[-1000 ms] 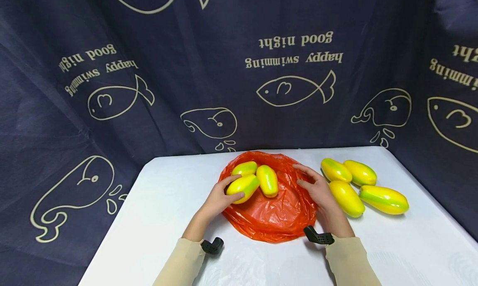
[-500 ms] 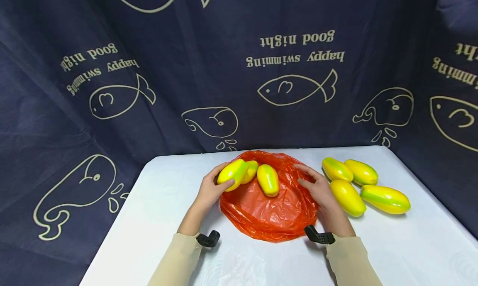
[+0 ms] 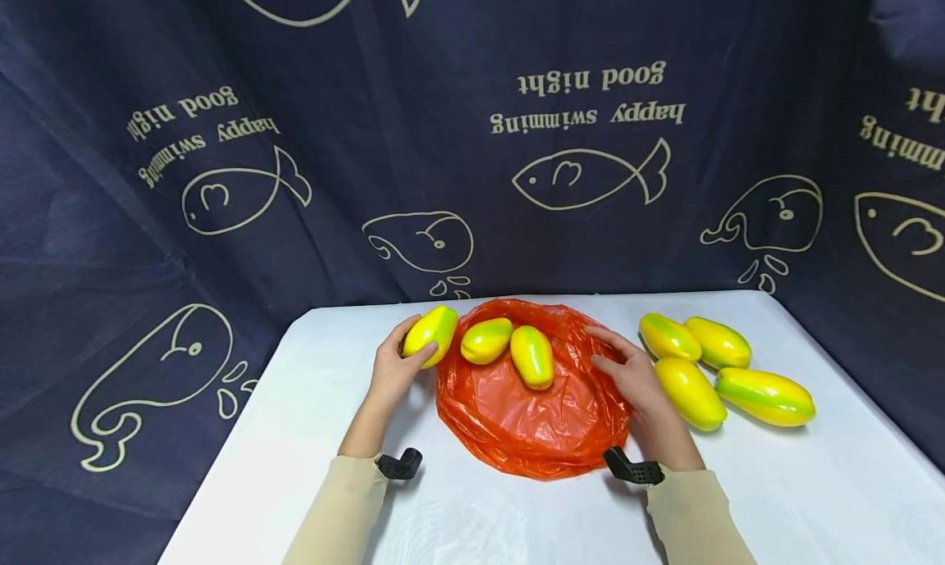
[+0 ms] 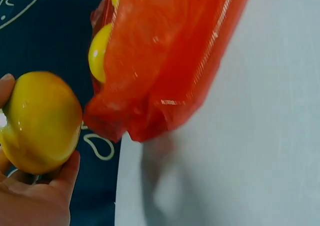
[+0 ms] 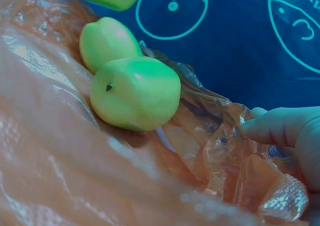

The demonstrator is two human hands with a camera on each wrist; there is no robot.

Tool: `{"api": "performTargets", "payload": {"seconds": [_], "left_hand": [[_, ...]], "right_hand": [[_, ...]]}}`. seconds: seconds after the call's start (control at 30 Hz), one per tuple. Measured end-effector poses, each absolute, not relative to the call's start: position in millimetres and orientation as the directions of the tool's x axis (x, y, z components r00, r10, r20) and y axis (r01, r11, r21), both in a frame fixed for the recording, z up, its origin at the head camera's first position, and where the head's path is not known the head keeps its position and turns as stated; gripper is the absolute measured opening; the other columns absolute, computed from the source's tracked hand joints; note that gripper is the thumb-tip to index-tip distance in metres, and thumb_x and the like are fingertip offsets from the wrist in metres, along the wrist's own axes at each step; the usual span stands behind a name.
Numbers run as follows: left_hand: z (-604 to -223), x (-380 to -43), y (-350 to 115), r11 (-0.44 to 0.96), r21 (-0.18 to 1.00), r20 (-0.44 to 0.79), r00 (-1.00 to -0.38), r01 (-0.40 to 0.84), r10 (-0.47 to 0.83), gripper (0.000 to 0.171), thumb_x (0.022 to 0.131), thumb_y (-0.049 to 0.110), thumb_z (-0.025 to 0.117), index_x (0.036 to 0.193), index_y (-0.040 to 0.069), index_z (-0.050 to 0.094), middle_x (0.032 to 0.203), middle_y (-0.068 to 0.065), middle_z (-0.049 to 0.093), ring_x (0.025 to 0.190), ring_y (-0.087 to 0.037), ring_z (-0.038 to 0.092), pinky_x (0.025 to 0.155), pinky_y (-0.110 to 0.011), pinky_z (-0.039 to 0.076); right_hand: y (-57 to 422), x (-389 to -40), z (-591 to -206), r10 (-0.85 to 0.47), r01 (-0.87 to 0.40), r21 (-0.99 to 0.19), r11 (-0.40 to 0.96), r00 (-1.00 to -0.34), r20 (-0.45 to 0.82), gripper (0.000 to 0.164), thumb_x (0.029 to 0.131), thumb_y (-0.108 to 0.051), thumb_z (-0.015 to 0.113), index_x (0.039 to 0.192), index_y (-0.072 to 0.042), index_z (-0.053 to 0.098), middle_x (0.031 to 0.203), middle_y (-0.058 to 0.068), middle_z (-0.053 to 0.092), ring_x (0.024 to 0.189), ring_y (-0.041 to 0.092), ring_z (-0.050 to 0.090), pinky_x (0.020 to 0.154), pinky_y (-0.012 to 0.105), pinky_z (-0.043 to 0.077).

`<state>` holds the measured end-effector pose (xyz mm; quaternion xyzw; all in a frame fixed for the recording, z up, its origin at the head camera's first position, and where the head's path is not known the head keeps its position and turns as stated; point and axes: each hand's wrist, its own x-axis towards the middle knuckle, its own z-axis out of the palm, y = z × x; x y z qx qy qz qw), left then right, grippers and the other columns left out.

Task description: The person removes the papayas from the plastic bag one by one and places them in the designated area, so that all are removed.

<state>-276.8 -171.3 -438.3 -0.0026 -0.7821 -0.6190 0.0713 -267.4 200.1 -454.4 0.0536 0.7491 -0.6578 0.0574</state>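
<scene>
Gripping a glossy yellow-green oblong fruit [image 3: 431, 335] just left of the crinkled red plastic bag [image 3: 542, 434], the left hand [image 3: 391, 374] curls round it; the right hand [image 3: 636, 380], fingers apart, touches the rim; two matching fruits [image 3: 532, 357] lie inside, four other fruits [image 3: 691, 394] on the white table [image 3: 517, 528]

We see the bag [image 3: 527, 442] on the desk [image 3: 295, 409], two fruits [image 3: 532, 358] inside, one fruit [image 3: 431, 334] left, four fruits [image 3: 690, 394] right.
</scene>
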Motion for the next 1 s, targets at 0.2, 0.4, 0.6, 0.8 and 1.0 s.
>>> {"api": "performTargets", "payload": {"seconds": [0.2, 0.4, 0.6, 0.8, 1.0], "left_hand": [[-442, -279, -181, 0.250, 0.966, 0.108, -0.983, 0.069, -0.146, 0.065, 0.089, 0.019, 0.073, 0.148, 0.014, 0.047, 0.150, -0.009, 0.049, 0.130, -0.028, 0.048, 0.112, -0.045, 0.041], [-449, -284, -189, 0.288, 0.956, 0.109, -0.975, 0.050, -0.193, 0.065, 0.088, 0.021, 0.073, 0.148, 0.015, 0.046, 0.150, -0.010, 0.049, 0.131, -0.030, 0.047, 0.111, -0.046, 0.041], [-451, -288, -196, 0.323, 0.946, 0.108, -0.968, 0.031, -0.225, 0.068, 0.088, 0.021, 0.073, 0.149, 0.012, 0.044, 0.151, -0.013, 0.047, 0.132, -0.032, 0.046, 0.114, -0.049, 0.040], [-456, -292, -203, 0.348, 0.937, 0.110, -0.965, 0.021, -0.237, 0.068, 0.089, 0.021, 0.072, 0.149, 0.010, 0.043, 0.151, -0.015, 0.047, 0.133, -0.033, 0.045, 0.114, -0.049, 0.039], [-460, -292, -207, 0.399, 0.916, 0.083, -0.958, -0.035, -0.274, 0.069, 0.090, 0.021, 0.070, 0.151, 0.008, 0.040, 0.153, -0.018, 0.043, 0.135, -0.034, 0.043, 0.116, -0.051, 0.037]], "right_hand": [[201, -268, -456, 0.009, 0.165, -0.977, 0.132, -0.986, -0.165, 0.051, 0.099, -0.014, 0.059, 0.146, -0.033, 0.050, 0.162, 0.001, 0.033, 0.140, 0.030, 0.040, 0.104, 0.036, 0.052], [202, -268, -458, 0.005, 0.153, -0.978, 0.143, -0.988, -0.154, 0.051, 0.099, -0.014, 0.058, 0.146, -0.032, 0.050, 0.162, 0.002, 0.034, 0.140, 0.030, 0.040, 0.103, 0.036, 0.053], [201, -270, -459, 0.014, 0.163, -0.977, 0.138, -0.987, -0.163, 0.052, 0.099, -0.014, 0.059, 0.146, -0.033, 0.050, 0.162, 0.001, 0.034, 0.140, 0.030, 0.041, 0.103, 0.038, 0.053], [201, -270, -459, 0.004, 0.161, -0.978, 0.128, -0.987, -0.162, 0.053, 0.099, -0.013, 0.058, 0.147, -0.034, 0.049, 0.162, 0.000, 0.034, 0.140, 0.030, 0.041, 0.101, 0.035, 0.055], [201, -270, -459, -0.006, 0.173, -0.977, 0.123, -0.985, -0.175, 0.052, 0.099, -0.013, 0.058, 0.146, -0.034, 0.049, 0.163, 0.000, 0.032, 0.140, 0.030, 0.040, 0.100, 0.032, 0.055]]}}
